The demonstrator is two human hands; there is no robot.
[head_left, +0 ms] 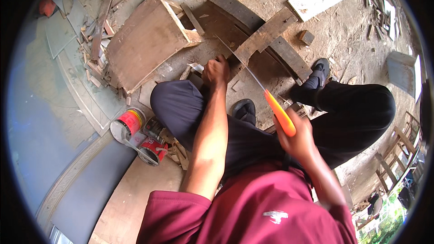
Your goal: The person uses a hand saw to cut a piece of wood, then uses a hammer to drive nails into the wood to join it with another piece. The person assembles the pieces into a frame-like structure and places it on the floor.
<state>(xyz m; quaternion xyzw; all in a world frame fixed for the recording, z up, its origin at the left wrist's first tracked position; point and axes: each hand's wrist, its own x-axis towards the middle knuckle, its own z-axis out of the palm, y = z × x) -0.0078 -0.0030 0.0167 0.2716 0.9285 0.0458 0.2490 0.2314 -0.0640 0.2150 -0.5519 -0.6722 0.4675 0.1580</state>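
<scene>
My right hand (pixel 296 133) is wrapped round the orange handle of a hand saw (pixel 283 118). The thin blade, seen nearly edge-on, runs away and to the left across a brown wooden plank (pixel 264 36). A notch shows in the plank's side just right of the blade. My left hand (pixel 215 70) is closed at the near left end of the plank, left of the blade; its fingertips are partly hidden. Under the plank lies a dark wooden beam (pixel 289 58), whose other part (pixel 233 9) shows beyond it.
Left of my left hand stands a wooden box-like piece (pixel 149 40). Open paint cans (pixel 129 124) stand beside my left knee. A small wood block (pixel 306 37) and a white board (pixel 316 1) lie at far right. Wood scraps (pixel 95 70) litter the ground.
</scene>
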